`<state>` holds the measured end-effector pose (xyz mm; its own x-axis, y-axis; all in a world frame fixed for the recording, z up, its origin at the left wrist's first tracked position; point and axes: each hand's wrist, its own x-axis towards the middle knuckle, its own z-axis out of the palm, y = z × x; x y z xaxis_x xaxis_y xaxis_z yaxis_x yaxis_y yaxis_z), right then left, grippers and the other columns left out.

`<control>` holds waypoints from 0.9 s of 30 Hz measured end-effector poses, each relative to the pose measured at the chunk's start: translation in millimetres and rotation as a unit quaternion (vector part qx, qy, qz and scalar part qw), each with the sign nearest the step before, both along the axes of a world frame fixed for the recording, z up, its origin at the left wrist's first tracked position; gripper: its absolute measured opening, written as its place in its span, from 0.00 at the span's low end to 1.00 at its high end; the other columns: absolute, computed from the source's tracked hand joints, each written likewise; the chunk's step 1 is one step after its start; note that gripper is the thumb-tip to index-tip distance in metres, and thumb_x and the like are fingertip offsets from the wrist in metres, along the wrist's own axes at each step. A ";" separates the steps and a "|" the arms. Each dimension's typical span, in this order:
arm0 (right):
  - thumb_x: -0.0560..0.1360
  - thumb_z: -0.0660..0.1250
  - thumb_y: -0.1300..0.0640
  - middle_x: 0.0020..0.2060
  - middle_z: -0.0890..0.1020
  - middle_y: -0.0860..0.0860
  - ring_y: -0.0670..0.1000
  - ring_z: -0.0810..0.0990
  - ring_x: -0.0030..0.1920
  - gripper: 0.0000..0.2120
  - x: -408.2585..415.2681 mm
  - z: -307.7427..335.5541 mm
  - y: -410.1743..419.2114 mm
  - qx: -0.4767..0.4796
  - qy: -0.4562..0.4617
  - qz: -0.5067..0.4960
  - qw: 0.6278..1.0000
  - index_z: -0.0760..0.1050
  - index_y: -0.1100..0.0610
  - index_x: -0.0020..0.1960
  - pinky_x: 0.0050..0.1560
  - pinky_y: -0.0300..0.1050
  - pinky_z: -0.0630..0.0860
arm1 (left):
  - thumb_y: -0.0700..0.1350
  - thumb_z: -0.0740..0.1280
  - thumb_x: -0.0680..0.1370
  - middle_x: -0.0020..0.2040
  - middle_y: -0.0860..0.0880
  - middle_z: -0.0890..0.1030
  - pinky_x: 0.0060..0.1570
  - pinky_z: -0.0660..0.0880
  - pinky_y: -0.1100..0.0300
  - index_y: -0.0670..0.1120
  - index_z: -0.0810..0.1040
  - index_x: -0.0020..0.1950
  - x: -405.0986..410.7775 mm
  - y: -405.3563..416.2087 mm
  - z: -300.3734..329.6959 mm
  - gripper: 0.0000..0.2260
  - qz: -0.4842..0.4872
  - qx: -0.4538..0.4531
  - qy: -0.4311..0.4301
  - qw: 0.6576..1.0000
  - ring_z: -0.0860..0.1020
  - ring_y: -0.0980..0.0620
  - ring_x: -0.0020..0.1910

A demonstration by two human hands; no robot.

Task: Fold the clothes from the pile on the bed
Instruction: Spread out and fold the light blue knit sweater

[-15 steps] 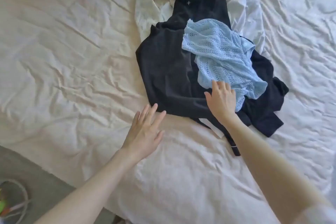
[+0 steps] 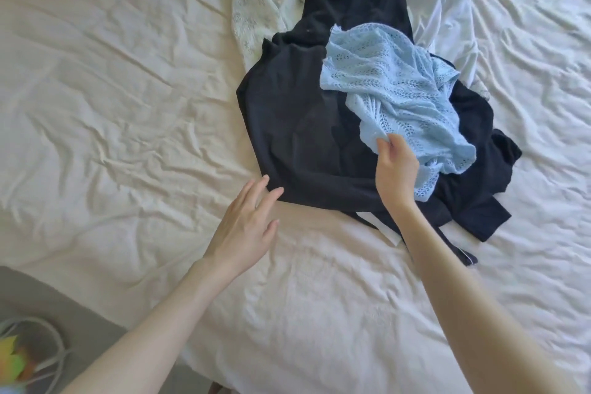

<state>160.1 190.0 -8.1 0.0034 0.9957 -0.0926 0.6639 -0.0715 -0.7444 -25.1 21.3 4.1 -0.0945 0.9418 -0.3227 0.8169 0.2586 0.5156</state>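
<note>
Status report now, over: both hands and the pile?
Right hand pinches light blue knit top. Left hand open, at black garment edge. Nothing in the way.

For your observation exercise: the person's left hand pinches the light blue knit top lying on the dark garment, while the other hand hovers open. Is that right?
Not quite. In the head view the right hand pinches the light blue knit top lying on the dark garment; the left hand hovers open.

The right hand (image 2: 396, 169), which lay flat with straight fingers on the lower edge of the light blue knit top (image 2: 399, 86) half a second ago, now curls and pinches a fold of that top between thumb and fingertips. The left hand (image 2: 248, 224) now has its fingertips closer to the edge of the black garment (image 2: 297, 125).
</note>
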 end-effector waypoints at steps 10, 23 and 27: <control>0.79 0.61 0.62 0.26 0.63 0.43 0.43 0.61 0.30 0.17 -43.5 145.8 -61.1 -0.047 0.217 0.133 0.966 0.62 0.58 0.32 0.32 0.37 0.59 | 0.45 0.72 0.73 0.76 0.51 0.55 0.67 0.48 0.78 0.49 0.55 0.77 6.7 23.7 113.5 0.37 0.008 0.157 -0.122 0.980 0.54 0.59 0.74; 0.75 0.69 0.57 0.28 0.74 0.49 0.48 0.69 0.33 0.12 -119.2 306.1 -131.9 -0.070 0.222 0.327 0.916 0.81 0.51 0.33 0.35 0.43 0.67 | 0.43 0.68 0.76 0.42 0.56 0.79 0.42 0.73 0.71 0.53 0.76 0.42 -66.5 -72.8 261.7 0.06 0.211 0.239 -0.262 0.911 0.78 0.64 0.41; 0.75 0.69 0.58 0.30 0.76 0.49 0.42 0.70 0.31 0.08 -140.4 326.9 -142.3 -0.017 0.215 0.342 0.915 0.82 0.58 0.38 0.33 0.32 0.67 | 0.43 0.68 0.76 0.40 0.55 0.80 0.43 0.73 0.69 0.53 0.76 0.41 -100.8 -94.8 308.6 0.06 0.205 0.268 -0.224 0.914 0.78 0.59 0.39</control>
<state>19.7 47.7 318.8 -0.6631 0.7479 0.0304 0.2089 0.2239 -0.9520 -125.9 -73.5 312.7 -0.4464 0.8910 0.0833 0.3848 0.1071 0.9168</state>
